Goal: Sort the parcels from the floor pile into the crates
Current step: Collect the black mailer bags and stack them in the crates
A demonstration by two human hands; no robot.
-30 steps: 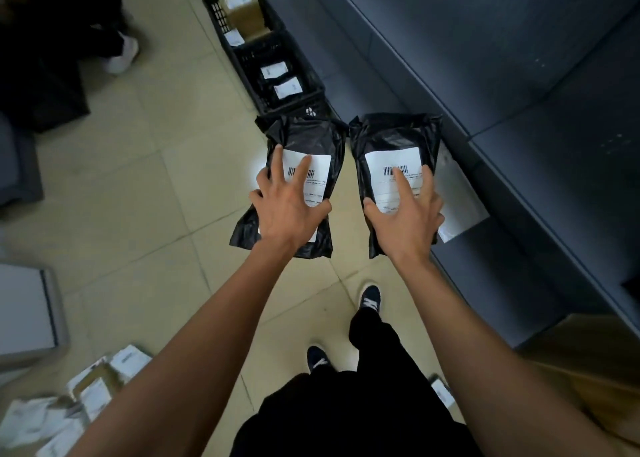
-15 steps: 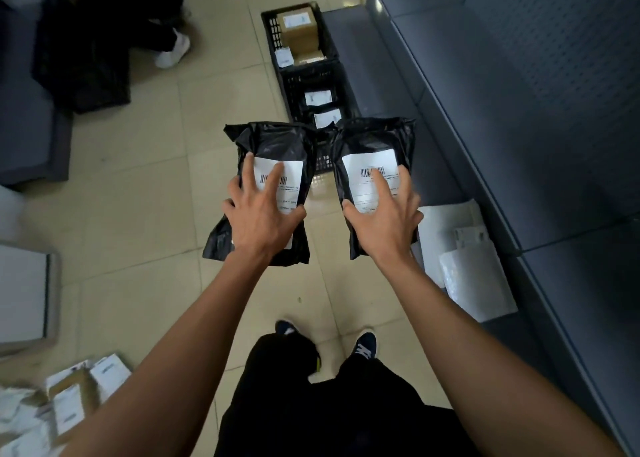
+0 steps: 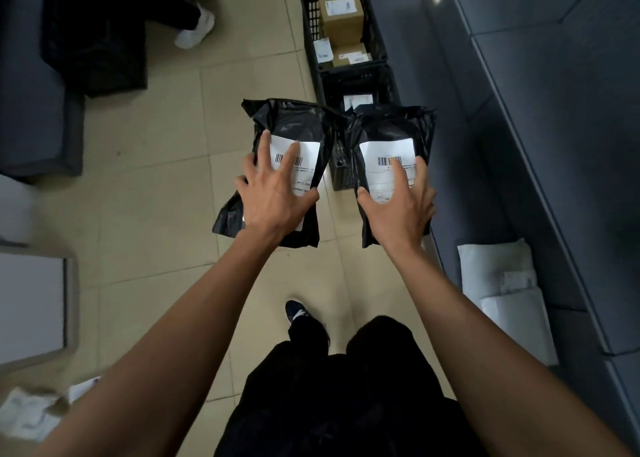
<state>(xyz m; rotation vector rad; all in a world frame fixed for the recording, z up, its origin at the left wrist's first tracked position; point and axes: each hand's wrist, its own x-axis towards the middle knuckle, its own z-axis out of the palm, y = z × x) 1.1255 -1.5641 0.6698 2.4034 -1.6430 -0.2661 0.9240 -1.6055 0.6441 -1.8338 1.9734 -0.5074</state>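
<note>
A dark grey upholstered bench (image 3: 554,117) is running down the right side of the frame, and a second dark seat (image 3: 31,86) is sitting at the upper left with a black bag (image 3: 93,41) lying against it. Beige floor tiles (image 3: 145,197) are filling the middle. At the left edge a pale grey panel (image 3: 31,304) is showing, blurred.

Two black crates are standing end to end at the upper centre, just beside the bench. The far crate (image 3: 310,16) is holding brown cardboard boxes (image 3: 341,16) with white labels; the near crate (image 3: 391,82) is showing one white label inside, and the held parcels are covering its near part.

The left hand (image 3: 273,197) is gripping the left black parcel (image 3: 291,124), fingers spread over its white label (image 3: 304,165); the right hand (image 3: 398,207) is gripping the right black parcel (image 3: 391,124) the same way across its label (image 3: 388,162). Both parcels are hanging in the air side by side, their upper corners almost touching, in front of the near crate. Each label is carrying a barcode and lines of print too small to read.

White mailers (image 3: 509,297) are lying on the bench at the lower right. More white parcels (image 3: 31,411) are lying on the floor at the lower left. Another person's white shoe (image 3: 195,28) is resting at the upper left, and the wearer's dark shoe (image 3: 296,313) is stepping at the lower centre.
</note>
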